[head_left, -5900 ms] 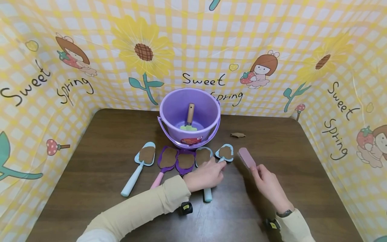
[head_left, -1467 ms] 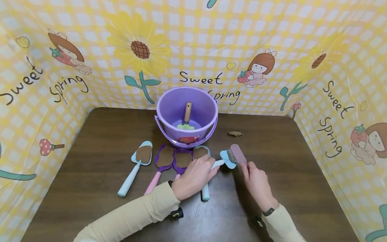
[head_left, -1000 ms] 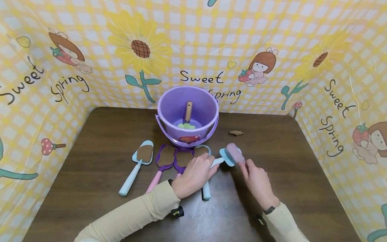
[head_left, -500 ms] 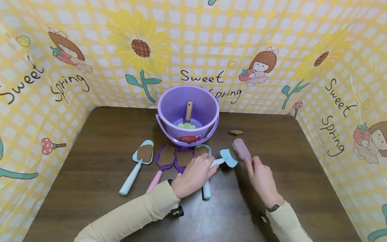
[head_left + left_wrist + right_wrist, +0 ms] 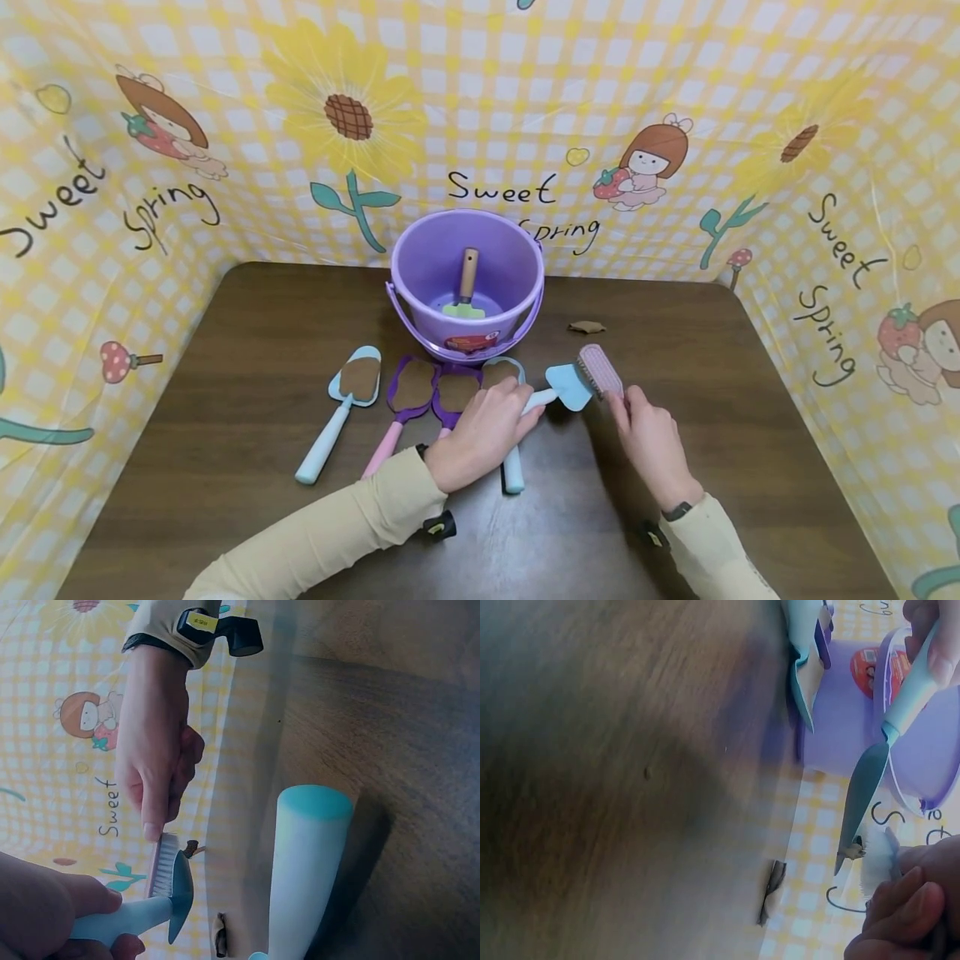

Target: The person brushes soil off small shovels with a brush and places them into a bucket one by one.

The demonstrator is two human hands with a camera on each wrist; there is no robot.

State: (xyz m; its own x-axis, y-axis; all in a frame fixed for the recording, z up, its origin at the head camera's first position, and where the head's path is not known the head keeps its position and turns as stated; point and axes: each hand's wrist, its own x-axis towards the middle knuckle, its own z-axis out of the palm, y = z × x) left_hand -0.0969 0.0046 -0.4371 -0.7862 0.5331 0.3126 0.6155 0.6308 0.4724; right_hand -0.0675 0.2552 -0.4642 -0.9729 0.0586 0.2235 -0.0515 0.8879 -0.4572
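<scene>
In the head view my left hand grips the handle of a light blue garden trowel, its blade pointing right above the table. My right hand holds a pink brush by its near end, bristles at the blade's far edge. The blade's face shows plain blue. In the right wrist view a small brown clump sits between the blade tip and the bristles. Left of my hands lie a light blue trowel and two purple ones with pink handles, brown patches on their blades. My left hand partly hides another blue-handled trowel.
Behind the trowels stands a purple bucket with its handle down in front. A green-bladed tool with a wooden handle leans inside. A brown scrap lies on the wooden table, right of the bucket. Patterned cloth surrounds the table.
My left hand has taken up the trowel, whose blade bore a brown patch and now shows blue. The brush has crossed the blade and moved right to its far edge.
</scene>
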